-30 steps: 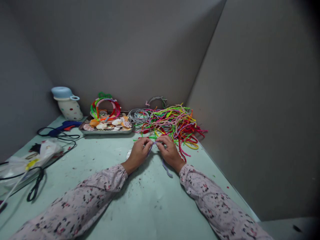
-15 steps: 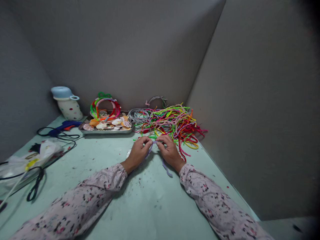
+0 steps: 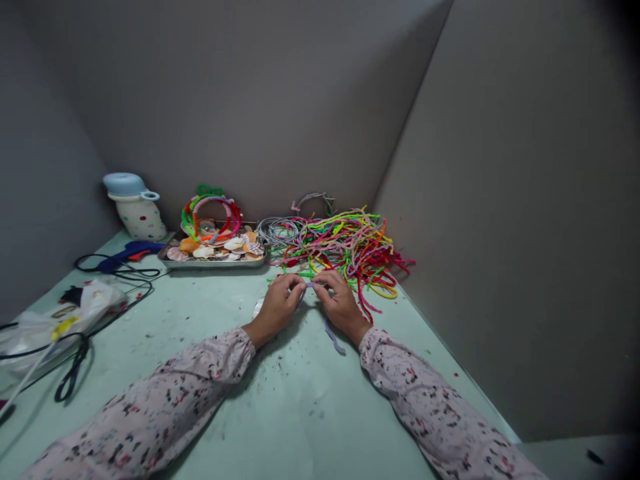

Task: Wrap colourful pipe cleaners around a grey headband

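Note:
A lavender pipe cleaner runs between my two hands above the table, and one end of it hangs below my right palm. My left hand pinches it between thumb and forefinger. Close by, my right hand pinches the same fuzzy stem, leaving a short stretch showing between the fingertips. Just beyond my hands lies a tangled heap of coloured pipe cleaners. A small pale round object is partly hidden behind my left hand.
Behind my left hand, a metal tray holds seashells and fuzzy coloured rings. Wire coils adjoin it. Farther left are a bottle, a blue tool, a black cable and a plastic bag. Grey partitions enclose the table.

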`<state>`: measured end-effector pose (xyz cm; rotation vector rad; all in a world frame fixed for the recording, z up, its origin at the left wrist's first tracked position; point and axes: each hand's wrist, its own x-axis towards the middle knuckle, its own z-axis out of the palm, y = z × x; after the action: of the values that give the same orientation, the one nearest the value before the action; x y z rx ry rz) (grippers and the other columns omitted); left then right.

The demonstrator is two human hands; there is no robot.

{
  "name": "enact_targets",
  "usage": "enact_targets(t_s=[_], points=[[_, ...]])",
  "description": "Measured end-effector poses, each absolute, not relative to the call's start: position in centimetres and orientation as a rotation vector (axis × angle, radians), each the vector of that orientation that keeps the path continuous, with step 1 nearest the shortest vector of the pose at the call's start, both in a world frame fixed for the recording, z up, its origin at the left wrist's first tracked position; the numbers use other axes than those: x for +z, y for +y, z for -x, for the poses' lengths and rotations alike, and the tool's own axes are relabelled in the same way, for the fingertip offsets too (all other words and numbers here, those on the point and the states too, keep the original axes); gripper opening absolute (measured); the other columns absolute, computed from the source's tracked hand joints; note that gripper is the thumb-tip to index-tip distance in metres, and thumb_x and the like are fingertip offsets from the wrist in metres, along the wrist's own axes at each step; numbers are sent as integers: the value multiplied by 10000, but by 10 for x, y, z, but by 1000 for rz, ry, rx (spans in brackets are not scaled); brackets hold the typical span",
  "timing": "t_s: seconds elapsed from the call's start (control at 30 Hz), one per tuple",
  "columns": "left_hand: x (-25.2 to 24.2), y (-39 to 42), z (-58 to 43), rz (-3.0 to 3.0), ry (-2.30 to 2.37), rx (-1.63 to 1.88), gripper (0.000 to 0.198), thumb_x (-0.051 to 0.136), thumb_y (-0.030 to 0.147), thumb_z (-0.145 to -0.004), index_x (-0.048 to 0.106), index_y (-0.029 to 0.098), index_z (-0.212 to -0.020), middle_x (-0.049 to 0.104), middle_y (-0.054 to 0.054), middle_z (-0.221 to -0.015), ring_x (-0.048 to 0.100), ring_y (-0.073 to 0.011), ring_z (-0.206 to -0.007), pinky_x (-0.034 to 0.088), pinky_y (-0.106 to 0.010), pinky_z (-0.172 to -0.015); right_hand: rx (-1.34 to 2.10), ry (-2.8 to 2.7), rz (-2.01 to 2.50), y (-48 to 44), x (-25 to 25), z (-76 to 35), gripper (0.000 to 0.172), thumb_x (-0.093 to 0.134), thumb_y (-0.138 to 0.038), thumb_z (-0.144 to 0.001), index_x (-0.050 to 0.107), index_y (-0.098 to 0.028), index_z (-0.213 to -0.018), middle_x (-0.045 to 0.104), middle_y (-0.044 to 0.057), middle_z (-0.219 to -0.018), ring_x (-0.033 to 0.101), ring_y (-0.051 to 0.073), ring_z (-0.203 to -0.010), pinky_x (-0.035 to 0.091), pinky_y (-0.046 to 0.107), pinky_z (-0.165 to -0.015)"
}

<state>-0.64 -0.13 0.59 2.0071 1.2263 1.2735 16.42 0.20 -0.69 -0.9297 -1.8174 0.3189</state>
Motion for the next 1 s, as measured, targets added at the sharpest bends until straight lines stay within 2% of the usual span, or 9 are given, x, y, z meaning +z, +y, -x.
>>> enact_targets(t_s=[1.0], points=[[11, -4, 8, -1947, 1203, 1254, 177, 513, 322, -842, 602, 174, -800, 626, -12, -767, 552, -150, -724, 422, -253, -672, 321, -1819, 946, 1, -4, -164, 125, 537, -256, -894, 642, -225, -955, 605, 50, -974, 550, 193, -986, 439, 356, -895]])
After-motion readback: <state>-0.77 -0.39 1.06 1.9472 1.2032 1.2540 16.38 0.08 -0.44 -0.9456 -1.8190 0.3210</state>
